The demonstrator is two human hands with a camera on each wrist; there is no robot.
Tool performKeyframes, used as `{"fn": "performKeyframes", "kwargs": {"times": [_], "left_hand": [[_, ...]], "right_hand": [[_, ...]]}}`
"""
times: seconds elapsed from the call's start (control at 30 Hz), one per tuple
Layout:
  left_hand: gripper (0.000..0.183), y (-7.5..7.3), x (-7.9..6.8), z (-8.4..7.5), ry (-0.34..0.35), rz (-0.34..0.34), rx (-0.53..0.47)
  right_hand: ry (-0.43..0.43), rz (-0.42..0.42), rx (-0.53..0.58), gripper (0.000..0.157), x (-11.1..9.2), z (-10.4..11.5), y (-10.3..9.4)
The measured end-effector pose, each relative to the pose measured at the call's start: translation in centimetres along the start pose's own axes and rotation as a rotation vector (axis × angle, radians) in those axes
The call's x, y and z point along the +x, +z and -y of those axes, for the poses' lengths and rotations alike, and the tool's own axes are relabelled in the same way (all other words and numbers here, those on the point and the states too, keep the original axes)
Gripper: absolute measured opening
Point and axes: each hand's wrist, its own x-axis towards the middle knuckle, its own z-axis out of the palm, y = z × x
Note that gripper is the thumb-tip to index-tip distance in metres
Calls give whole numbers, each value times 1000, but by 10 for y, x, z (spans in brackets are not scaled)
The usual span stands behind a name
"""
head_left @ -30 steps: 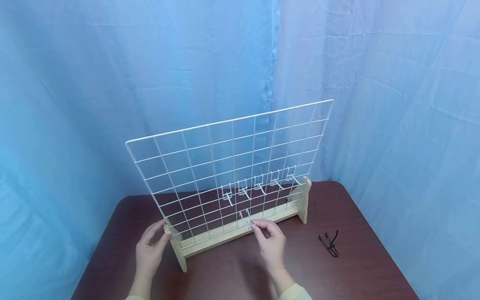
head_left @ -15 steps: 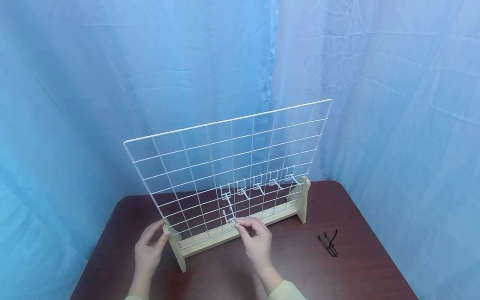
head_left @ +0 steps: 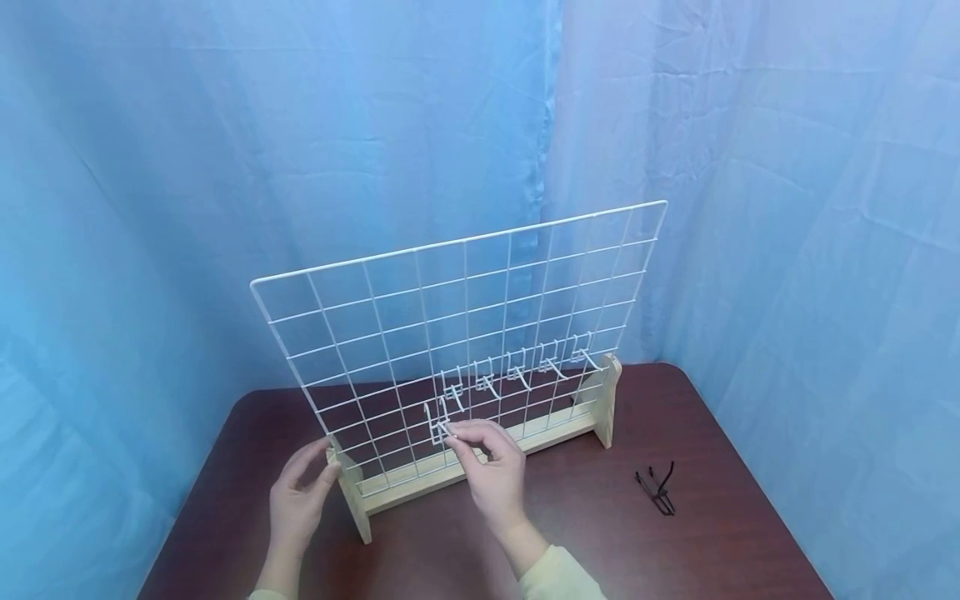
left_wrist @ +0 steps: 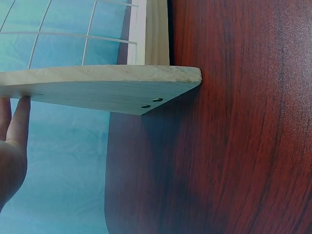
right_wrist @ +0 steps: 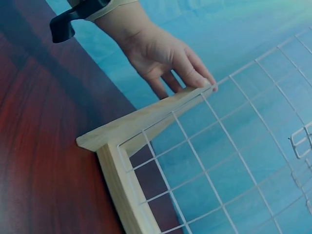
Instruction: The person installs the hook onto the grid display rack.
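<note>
A white wire grid panel (head_left: 420, 325) stands in a light wooden base (head_left: 420, 483), leaning back. In the head view my right hand (head_left: 495, 475) pinches a white wire hook (head_left: 438, 432) by its prong, in front of the lower grid. Whether that hook touches the grid cannot be told. Several similar hooks hang in a row on the grid, among them a hook (head_left: 453, 393) just above the held one. My left hand (head_left: 298, 492) grips the top of the left wooden end piece (head_left: 352, 492) between thumb and fingers. In the right wrist view this left hand (right_wrist: 158, 58) shows at the same end piece.
A dark red-brown table (head_left: 712, 550) carries the stand. Black thin wire stands (head_left: 658, 490), folded or tangled, lie to the right. Blue curtains (head_left: 375, 125) hang behind and at both sides. The right wooden end piece (head_left: 609, 400) stands near the table's back right.
My right hand has carried the pinched hook leftward and slightly up along the lower grid. The left hand stays at the left end piece.
</note>
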Motion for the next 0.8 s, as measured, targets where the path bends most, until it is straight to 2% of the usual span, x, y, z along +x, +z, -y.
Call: {"fn": "performKeyframes", "kwargs": {"times": [0.27,0.43,0.8], "left_hand": [[36,0,0,0,-10,4,4],[35,1,0,-1,-28,10,10],[36,0,0,1,-23,9,-4]], "right_hand": [[-43,-38,-28,20,13,2,10],[-37,-58,-53,20,17,3,15],[-35,-80,-89,20,22,5,27]]}}
